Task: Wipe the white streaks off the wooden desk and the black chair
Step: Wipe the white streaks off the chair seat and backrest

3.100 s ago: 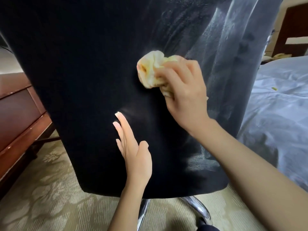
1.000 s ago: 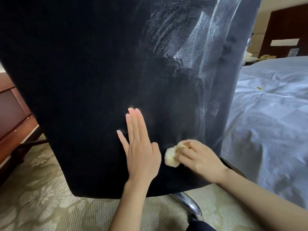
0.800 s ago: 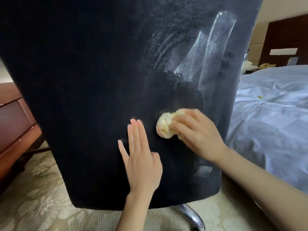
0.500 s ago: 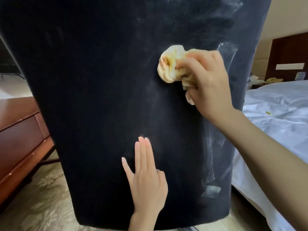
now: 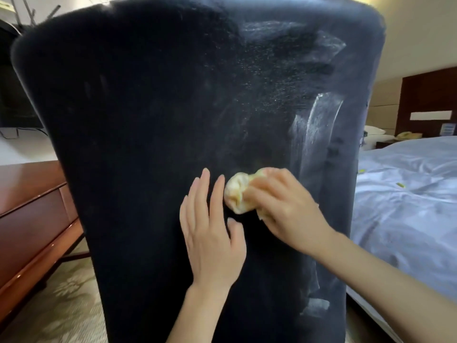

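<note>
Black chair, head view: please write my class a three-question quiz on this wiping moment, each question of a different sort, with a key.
1. True or false: the left hand lies flat, fingers straight, on the back of the black chair.
2. The right hand grips: A) a spray bottle, B) a yellowish cloth, C) nothing.
3. Complete: the clearest white streaks lie on the side of the chair back nearer the ____ (bed or wooden desk).

Key: 1 true; 2 B; 3 bed.
</note>
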### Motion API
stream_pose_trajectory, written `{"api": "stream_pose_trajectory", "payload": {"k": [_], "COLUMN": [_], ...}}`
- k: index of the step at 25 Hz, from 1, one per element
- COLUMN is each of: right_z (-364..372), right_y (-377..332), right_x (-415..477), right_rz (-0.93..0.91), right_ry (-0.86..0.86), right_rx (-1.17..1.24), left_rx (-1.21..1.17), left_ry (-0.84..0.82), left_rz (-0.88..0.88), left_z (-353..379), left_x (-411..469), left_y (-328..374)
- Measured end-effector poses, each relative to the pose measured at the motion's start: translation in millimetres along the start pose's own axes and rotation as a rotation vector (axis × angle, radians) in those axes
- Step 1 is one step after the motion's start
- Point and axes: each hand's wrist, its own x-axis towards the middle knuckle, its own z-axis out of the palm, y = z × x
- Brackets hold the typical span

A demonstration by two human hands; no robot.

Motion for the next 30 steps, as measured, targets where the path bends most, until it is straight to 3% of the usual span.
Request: {"api": "stream_pose_trajectory", "payload": {"k": [5, 9, 12, 24, 30], "right_z": [6, -7, -18, -81, -47], "right_y": [5, 15, 22, 86, 74], "right_x": [-44, -51, -30, 93, 28], "right_rz": [-0.237, -0.360, -0.254, 0.403, 0.057], "right_ry": [-0.246, -0.260, -0.141, 0.591, 0.281], "right_rx": [-0.059, -0.170, -0.179, -0.219, -0.174], "left_rx": [0.027, 0.079, 0.034, 0.072, 0.125], "left_ry": [-0.174, -0.221, -0.243, -0.267, -0.221], "left_rz": [0.197, 0.306, 0.338, 0.405, 0.413], "left_z": [-14, -18, -19, -21, -20], "left_x": [72, 101, 105, 111, 112], "left_y": [18, 12, 1, -13, -14]}}
